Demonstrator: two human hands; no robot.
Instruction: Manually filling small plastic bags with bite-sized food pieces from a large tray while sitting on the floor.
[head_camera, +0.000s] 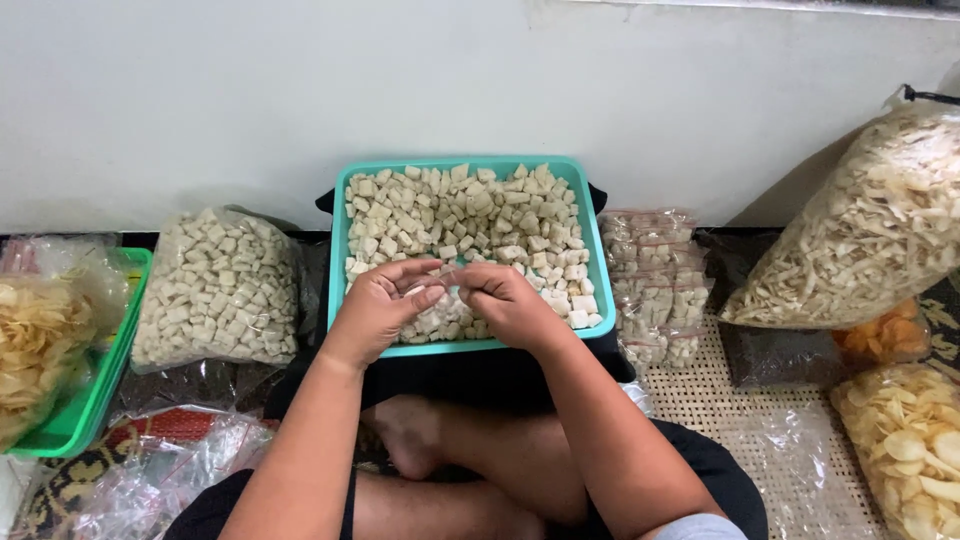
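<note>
Head: teal tray (343, 215) holds cracker cubes (470, 215).

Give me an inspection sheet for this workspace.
Surface: woven floor mat, person seated cross-legged.
Job's things: teal plastic tray of pale cracker cubes; small clear plastic bag between both hands.
Clutter: clear sacks of cubes, filled small packets, bags of chips, green tray.
Grippers: left hand and right hand pinch the bag.
Cables: nothing seen.
Surroundings: white wall.
</note>
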